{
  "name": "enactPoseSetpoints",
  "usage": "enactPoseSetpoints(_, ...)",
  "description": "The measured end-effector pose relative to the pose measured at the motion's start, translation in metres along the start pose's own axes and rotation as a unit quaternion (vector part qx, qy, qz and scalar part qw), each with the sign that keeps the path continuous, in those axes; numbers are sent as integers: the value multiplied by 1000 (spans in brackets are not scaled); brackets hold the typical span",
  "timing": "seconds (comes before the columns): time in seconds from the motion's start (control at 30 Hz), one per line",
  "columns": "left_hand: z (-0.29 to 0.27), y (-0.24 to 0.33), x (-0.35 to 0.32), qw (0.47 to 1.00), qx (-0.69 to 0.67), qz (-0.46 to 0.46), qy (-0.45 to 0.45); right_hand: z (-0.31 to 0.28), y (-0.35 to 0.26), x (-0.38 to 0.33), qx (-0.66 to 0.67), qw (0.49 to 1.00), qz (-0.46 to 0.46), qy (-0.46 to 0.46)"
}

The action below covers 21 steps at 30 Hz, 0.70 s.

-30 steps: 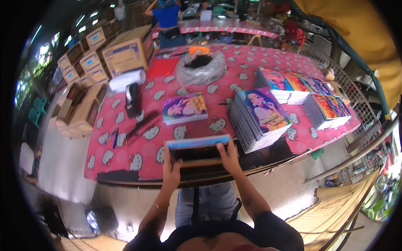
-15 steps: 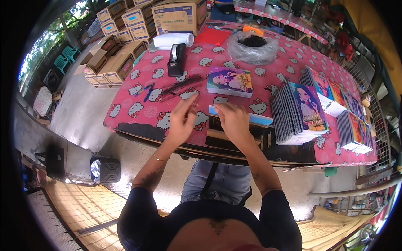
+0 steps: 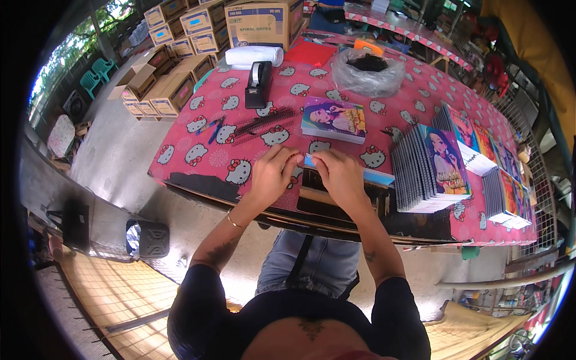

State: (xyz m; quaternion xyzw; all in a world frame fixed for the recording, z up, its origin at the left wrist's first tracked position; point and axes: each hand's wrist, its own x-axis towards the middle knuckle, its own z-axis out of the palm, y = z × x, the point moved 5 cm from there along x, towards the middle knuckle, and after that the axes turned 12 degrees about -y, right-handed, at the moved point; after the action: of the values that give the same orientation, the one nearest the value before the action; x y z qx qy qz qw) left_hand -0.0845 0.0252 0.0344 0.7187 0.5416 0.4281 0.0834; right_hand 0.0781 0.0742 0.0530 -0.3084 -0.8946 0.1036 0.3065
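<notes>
My left hand [image 3: 273, 174] is closed, thumb and fingertips pressed together beside the left end of a blue-edged notebook [image 3: 378, 176]. What they pinch, if anything, is too small to tell. My right hand [image 3: 341, 177] pinches that notebook at its left end and covers much of it. The notebook rests on a dark block [image 3: 318, 195] at the table's near edge. Just beyond lies a short stack of notebooks [image 3: 333, 120] with a colourful cover. Black spiral coils [image 3: 264, 125] are spread past my left hand, with slim blue tools [image 3: 216, 130] to their left.
Rows of spiral-bound notebooks [image 3: 420, 171] stand at the right, more notebooks [image 3: 507, 192] behind them. A black tape dispenser [image 3: 258, 87], a white roll [image 3: 255, 57] and a plastic bag of black coils [image 3: 369, 72] sit farther back. Cartons [image 3: 258, 27] are piled beyond the table.
My left hand has moved right, closer to my right hand, and its spread fingers have closed. My right hand stays at the notebook's left end. The view has shifted slightly.
</notes>
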Motion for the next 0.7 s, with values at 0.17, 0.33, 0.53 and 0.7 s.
enactPoseSetpoints(0.17,-9,8,19,990,21,105,-87,-1,4,1,-4,1000,16,-22)
enactPoseSetpoints(0.33,-5,6,25,985,27,80,-149,-15,4,-2,7,998,-22,-58)
enactPoseSetpoints(0.53,18,11,34,940,310,100,-100,-12,19,-3,-12,995,36,-90)
enactPoseSetpoints(0.7,38,10,2,945,320,66,-34,-10,24,-3,-10,996,31,-87)
